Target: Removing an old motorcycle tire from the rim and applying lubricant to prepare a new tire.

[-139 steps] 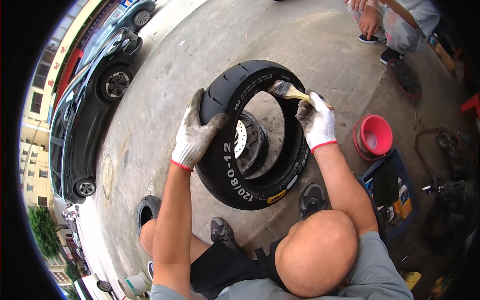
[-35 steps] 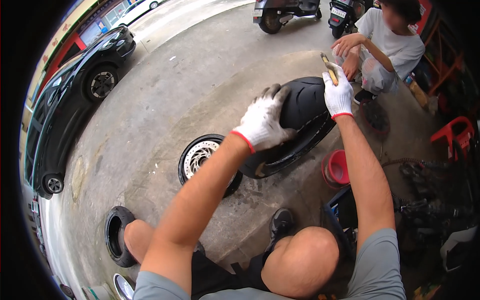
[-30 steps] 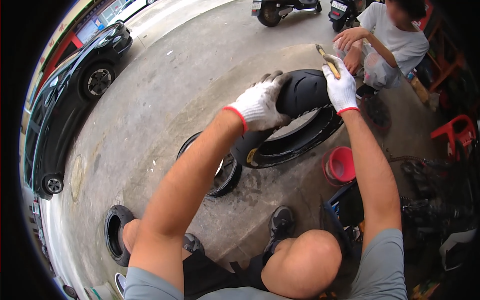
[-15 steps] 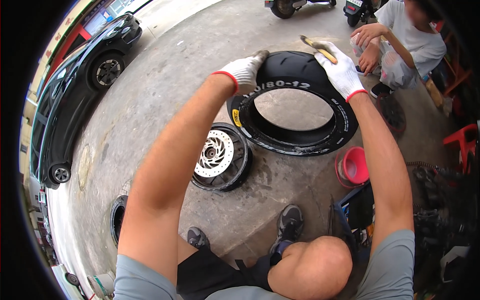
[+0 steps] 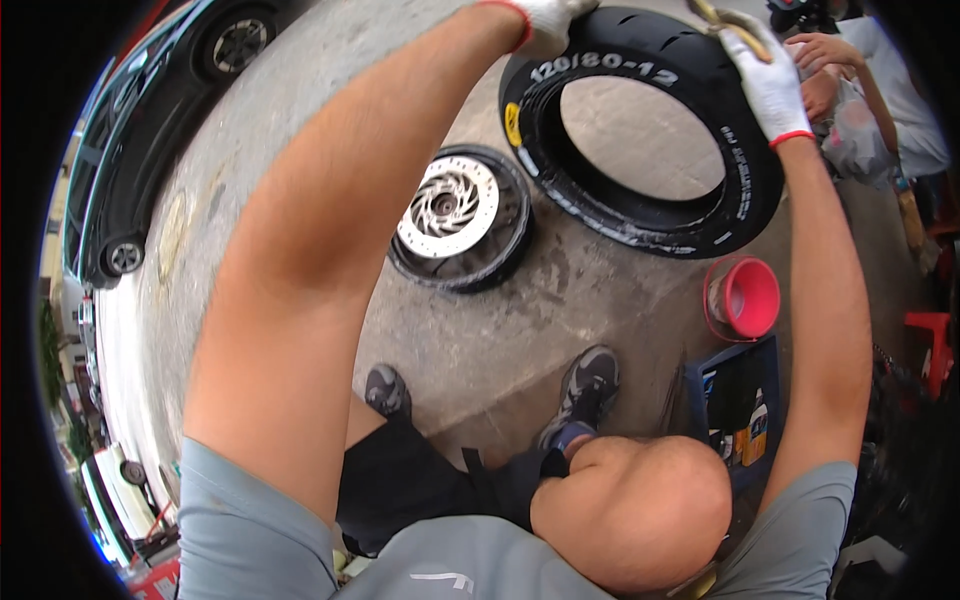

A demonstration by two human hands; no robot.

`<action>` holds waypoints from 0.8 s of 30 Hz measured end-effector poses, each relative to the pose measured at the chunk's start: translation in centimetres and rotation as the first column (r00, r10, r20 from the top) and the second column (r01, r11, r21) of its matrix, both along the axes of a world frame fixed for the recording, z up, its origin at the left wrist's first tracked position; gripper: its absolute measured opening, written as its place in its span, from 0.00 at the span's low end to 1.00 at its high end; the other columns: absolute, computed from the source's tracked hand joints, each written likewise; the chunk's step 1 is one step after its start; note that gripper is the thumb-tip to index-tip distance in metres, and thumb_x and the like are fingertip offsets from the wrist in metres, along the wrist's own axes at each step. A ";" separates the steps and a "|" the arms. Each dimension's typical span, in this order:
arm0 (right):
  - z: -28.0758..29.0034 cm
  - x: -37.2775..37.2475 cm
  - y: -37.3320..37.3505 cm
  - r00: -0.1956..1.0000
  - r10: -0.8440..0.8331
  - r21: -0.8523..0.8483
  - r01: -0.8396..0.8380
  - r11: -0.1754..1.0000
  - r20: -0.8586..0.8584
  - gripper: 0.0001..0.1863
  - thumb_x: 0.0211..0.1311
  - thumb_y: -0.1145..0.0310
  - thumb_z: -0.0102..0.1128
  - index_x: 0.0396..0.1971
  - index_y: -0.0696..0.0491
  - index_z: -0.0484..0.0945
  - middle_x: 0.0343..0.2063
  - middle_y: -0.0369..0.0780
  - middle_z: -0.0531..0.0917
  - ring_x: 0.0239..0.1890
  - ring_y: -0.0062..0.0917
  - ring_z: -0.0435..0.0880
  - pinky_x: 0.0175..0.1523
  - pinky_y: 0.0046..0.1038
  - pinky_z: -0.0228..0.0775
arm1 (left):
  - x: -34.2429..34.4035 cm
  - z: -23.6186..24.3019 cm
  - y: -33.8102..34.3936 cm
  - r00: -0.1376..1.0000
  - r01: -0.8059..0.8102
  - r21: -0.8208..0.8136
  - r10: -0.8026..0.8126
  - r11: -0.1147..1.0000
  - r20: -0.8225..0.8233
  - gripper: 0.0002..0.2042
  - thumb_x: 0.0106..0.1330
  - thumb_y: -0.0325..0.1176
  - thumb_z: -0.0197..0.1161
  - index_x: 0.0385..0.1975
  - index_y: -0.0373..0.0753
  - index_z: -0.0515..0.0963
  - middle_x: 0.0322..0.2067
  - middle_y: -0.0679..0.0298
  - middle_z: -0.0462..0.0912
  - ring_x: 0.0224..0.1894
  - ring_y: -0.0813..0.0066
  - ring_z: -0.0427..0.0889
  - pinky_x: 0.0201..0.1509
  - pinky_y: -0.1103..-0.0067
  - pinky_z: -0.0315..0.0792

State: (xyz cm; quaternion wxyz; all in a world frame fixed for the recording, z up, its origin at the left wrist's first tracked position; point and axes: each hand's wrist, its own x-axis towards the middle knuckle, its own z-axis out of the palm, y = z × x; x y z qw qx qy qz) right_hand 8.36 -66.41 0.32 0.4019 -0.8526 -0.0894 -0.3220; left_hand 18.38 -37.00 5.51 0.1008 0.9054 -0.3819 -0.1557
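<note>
A black tire (image 5: 748,180) with white lettering and a yellow label is lifted at the top of the picture, its ring turned toward me. My left hand (image 5: 548,25) in a white glove with red cuff grips its upper left, the fingertips partly out of sight. My gloved right hand (image 5: 768,85) is closed round a paintbrush (image 5: 730,28) with a wooden handle, against the tire's upper right. Left of and below the tire, a black wheel (image 5: 500,250) with a silver brake disc (image 5: 467,235) lies on the concrete.
A red bucket (image 5: 758,300) and a blue tray (image 5: 760,350) of supplies sit at my right, with a red stool (image 5: 935,345) beyond. Another person (image 5: 900,90) crouches at the upper right. A dark car (image 5: 160,130) stands along the left. My feet (image 5: 590,385) are below the wheel.
The tire, in both hands, has swung from edge-on to show its full opening and sits higher and further right in view. The wheel and ground show more fully as the view has shifted.
</note>
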 end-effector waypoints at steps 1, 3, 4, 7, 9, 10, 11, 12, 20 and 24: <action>0.2 0.2 -0.3 1.000 0.003 0.006 -0.003 1.000 0.008 0.16 0.69 0.66 0.60 0.52 0.56 0.79 0.45 0.35 0.84 0.47 0.17 0.80 0.56 0.19 0.69 | -0.3 0.6 -0.2 0.994 0.004 0.078 -0.012 0.997 0.106 0.39 0.61 0.26 0.59 0.74 0.50 0.52 0.69 0.51 0.64 0.67 0.59 0.68 0.68 0.71 0.64; 2.0 -1.2 3.8 0.994 0.082 0.190 -0.067 0.980 -0.074 0.14 0.67 0.73 0.56 0.51 0.60 0.76 0.43 0.39 0.83 0.46 0.21 0.82 0.55 0.21 0.70 | 0.5 -0.3 1.3 0.995 -0.037 -0.030 0.040 0.999 0.094 0.39 0.60 0.26 0.59 0.74 0.50 0.53 0.67 0.50 0.67 0.65 0.58 0.71 0.66 0.70 0.66; 1.2 -0.3 1.9 0.998 0.055 0.092 -0.053 0.994 -0.018 0.15 0.69 0.69 0.58 0.52 0.58 0.77 0.44 0.37 0.83 0.47 0.19 0.81 0.55 0.20 0.70 | 0.7 -0.3 1.5 0.994 -0.044 -0.029 0.046 0.999 0.099 0.39 0.60 0.26 0.59 0.74 0.50 0.53 0.67 0.50 0.67 0.65 0.58 0.71 0.66 0.70 0.66; -0.8 0.3 -0.4 0.999 0.021 -0.018 -0.021 1.000 0.028 0.16 0.70 0.65 0.59 0.53 0.56 0.78 0.46 0.35 0.84 0.48 0.17 0.80 0.56 0.19 0.69 | -0.2 -0.5 0.7 0.988 0.020 -0.029 -0.015 0.999 0.152 0.39 0.60 0.27 0.59 0.74 0.50 0.54 0.67 0.50 0.67 0.65 0.58 0.71 0.66 0.69 0.66; -0.7 -0.5 -0.8 0.999 0.014 -0.025 -0.013 1.000 0.041 0.16 0.70 0.65 0.59 0.53 0.56 0.78 0.46 0.35 0.83 0.49 0.17 0.79 0.56 0.19 0.68 | -2.7 1.4 0.1 0.983 -0.039 0.090 0.022 0.995 0.183 0.40 0.59 0.27 0.61 0.74 0.51 0.54 0.67 0.50 0.66 0.65 0.58 0.70 0.66 0.70 0.66; -0.6 -0.6 -0.7 1.000 0.001 -0.020 0.000 1.000 0.026 0.16 0.70 0.65 0.59 0.53 0.56 0.78 0.46 0.36 0.83 0.49 0.17 0.79 0.56 0.19 0.68 | -2.8 1.1 0.4 0.993 -0.005 0.017 0.003 1.000 0.117 0.41 0.58 0.28 0.62 0.74 0.51 0.54 0.67 0.51 0.67 0.65 0.58 0.71 0.65 0.70 0.67; -0.6 -0.7 -0.6 1.000 -0.013 -0.016 0.013 1.000 0.012 0.17 0.70 0.65 0.59 0.54 0.56 0.77 0.46 0.36 0.83 0.49 0.17 0.79 0.57 0.19 0.68 | -2.8 0.9 1.3 0.990 0.074 -0.063 -0.065 0.995 0.125 0.41 0.58 0.28 0.63 0.74 0.51 0.54 0.66 0.50 0.69 0.64 0.57 0.72 0.65 0.70 0.67; -0.6 -0.5 -0.1 1.000 0.020 0.039 -0.020 0.999 0.010 0.17 0.70 0.65 0.59 0.53 0.57 0.77 0.46 0.36 0.83 0.49 0.18 0.79 0.57 0.20 0.68 | -1.8 1.1 1.6 0.998 0.058 -0.061 -0.056 0.996 0.036 0.42 0.59 0.28 0.64 0.74 0.51 0.53 0.67 0.50 0.67 0.65 0.58 0.71 0.66 0.70 0.66; 0.1 -2.1 1.8 0.996 -0.087 0.042 0.087 0.995 -0.004 0.17 0.69 0.66 0.59 0.53 0.58 0.78 0.47 0.38 0.84 0.49 0.19 0.79 0.59 0.21 0.68 | -0.9 -2.1 -0.2 0.986 -0.128 -0.122 0.139 0.984 0.093 0.45 0.54 0.11 0.49 0.73 0.61 0.57 0.55 0.49 0.79 0.51 0.61 0.83 0.56 0.70 0.78; 0.4 -2.4 1.5 0.997 -0.083 0.051 0.083 0.995 -0.006 0.17 0.69 0.66 0.59 0.53 0.58 0.78 0.46 0.38 0.84 0.49 0.18 0.79 0.59 0.21 0.67 | -0.8 -1.6 -0.5 0.992 -0.098 -0.122 0.107 0.988 0.072 0.45 0.54 0.11 0.49 0.73 0.60 0.58 0.56 0.49 0.79 0.52 0.60 0.83 0.56 0.70 0.78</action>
